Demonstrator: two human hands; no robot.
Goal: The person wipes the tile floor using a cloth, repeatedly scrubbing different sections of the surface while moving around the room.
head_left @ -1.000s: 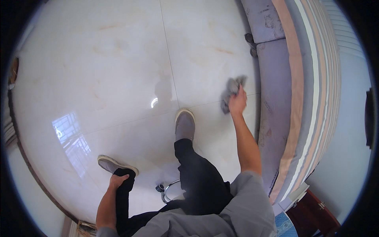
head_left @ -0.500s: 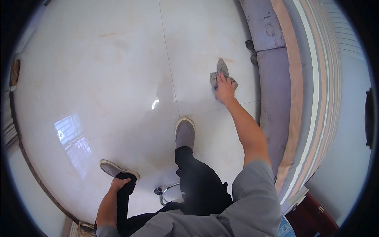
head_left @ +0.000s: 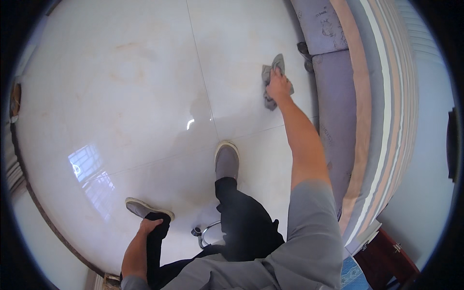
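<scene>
My right hand point(head_left: 279, 87) presses a crumpled grey cloth point(head_left: 266, 76) on the pale tiled floor point(head_left: 145, 96), arm stretched forward. The fingers are bunched into the cloth, whose folds stick out ahead of the hand and to both sides. Down at the left, my left hand point(head_left: 151, 224) is wrapped round the black trouser leg point(head_left: 153, 246) just above my left shoe point(head_left: 149, 209). My right shoe point(head_left: 227, 160) stands flat on the floor between the two hands. Faint brownish smears point(head_left: 128, 46) mark the tiles farther off.
A purplish sofa point(head_left: 333, 92) with a striped cover point(head_left: 374, 121) runs along the right side. Dark shoes point(head_left: 305, 54) lie against its base. Beneath me is a curved metal chair leg with a castor point(head_left: 195, 231). A reddish-brown wooden piece point(head_left: 386, 258) stands at the lower right.
My right hand has slid the cloth forward across the floor, away from me, and the cloth has spread and changed its folds. My left hand stays on the trouser leg.
</scene>
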